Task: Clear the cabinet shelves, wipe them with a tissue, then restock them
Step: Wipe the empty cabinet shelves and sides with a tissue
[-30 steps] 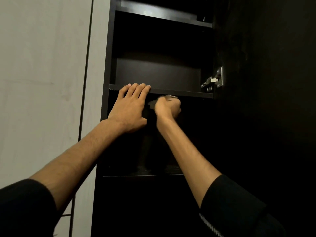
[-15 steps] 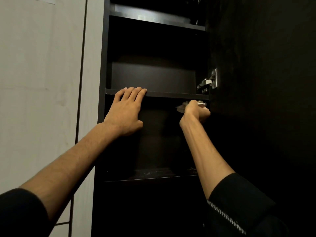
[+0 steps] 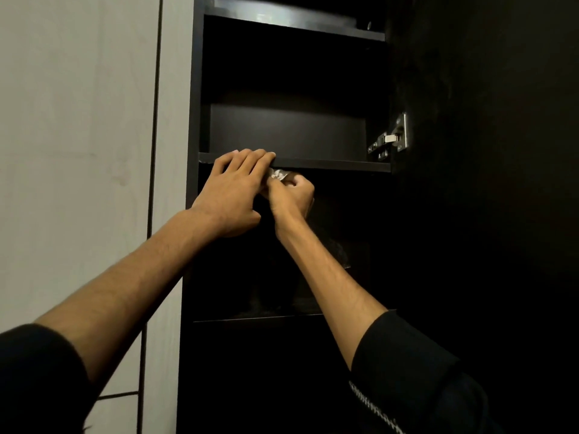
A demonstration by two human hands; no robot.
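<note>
A tall dark cabinet stands open in front of me. My left hand (image 3: pixel 233 189) rests on the front edge of the middle shelf (image 3: pixel 332 164), fingers laid over its lip. Just below that shelf, my right hand (image 3: pixel 293 195) grips a crumpled white tissue (image 3: pixel 277 175) and presses it up against the shelf's underside, right beside my left hand. The compartment above the middle shelf looks bare. A higher shelf (image 3: pixel 294 25) crosses near the top. The lower compartment is very dark; a lower shelf (image 3: pixel 250 317) shows faintly.
The open cabinet door (image 3: pixel 485 151) fills the right side, hung on a metal hinge (image 3: pixel 393 137). A pale wall (image 3: pixel 78 136) runs along the left of the cabinet. A small item sits on the top shelf, too dark to name.
My right hand has swept the tissue from the right end under the shelf back to the left, ending beside my left hand. The left hand has stayed on the shelf edge.
</note>
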